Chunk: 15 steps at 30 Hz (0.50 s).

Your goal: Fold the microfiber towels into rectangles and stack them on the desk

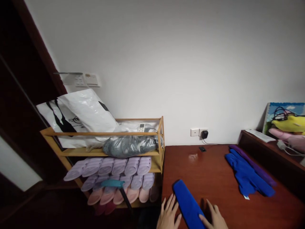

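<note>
A blue cloth folded into a long narrow strip lies on the reddish-brown wooden tabletop, its near end cut off by the bottom of the view. My left hand is at the strip's left side, fingers spread, with the fingertips close to its edge. On the other side my right hand is open, its thumb touching the cloth and its fingers apart. Farther right lie a loosely laid blue cloth with a white tag and, along it, a folded purple cloth.
Left of the table stands a wooden shoe rack with rows of lilac and pink slippers, a white bag and a plastic-wrapped dark bundle. A plug sits in a wall socket. A raised ledge bounds the table's right side.
</note>
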Available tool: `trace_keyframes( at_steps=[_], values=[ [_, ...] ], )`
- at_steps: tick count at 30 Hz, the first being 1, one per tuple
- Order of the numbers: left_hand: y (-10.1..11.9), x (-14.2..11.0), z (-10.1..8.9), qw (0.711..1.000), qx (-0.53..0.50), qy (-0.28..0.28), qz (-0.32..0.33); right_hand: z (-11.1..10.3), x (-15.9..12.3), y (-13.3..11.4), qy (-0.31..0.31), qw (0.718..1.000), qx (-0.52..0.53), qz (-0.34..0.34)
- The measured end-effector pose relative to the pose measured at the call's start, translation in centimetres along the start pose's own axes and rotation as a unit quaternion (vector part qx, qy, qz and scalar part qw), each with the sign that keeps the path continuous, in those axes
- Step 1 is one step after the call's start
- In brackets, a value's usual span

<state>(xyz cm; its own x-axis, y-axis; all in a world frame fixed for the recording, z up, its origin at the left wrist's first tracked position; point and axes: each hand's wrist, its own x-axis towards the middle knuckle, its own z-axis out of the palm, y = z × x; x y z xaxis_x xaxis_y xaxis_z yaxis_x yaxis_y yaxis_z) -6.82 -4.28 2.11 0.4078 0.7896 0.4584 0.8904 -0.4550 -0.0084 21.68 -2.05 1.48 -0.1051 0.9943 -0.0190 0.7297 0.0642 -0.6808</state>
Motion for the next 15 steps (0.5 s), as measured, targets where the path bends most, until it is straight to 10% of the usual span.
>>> trace_keyframes(
  at_steps=[3,10,15],
  values=[
    [0.9,0.0,-1.2,0.995,-0.078,-0.010,-0.065,1.0,-1.8,-2.4,-0.024,1.000,0.009,0.011],
    [2.3,0.0,-1.5,0.921,-0.314,0.077,-0.218,-4.6,-1.5,-5.2,0.060,0.993,-0.094,0.031],
    [5.1,0.8,-4.5,0.887,-0.385,0.102,-0.233,-1.4,-3.1,-9.7,-0.040,0.988,-0.124,-0.078]
  ],
)
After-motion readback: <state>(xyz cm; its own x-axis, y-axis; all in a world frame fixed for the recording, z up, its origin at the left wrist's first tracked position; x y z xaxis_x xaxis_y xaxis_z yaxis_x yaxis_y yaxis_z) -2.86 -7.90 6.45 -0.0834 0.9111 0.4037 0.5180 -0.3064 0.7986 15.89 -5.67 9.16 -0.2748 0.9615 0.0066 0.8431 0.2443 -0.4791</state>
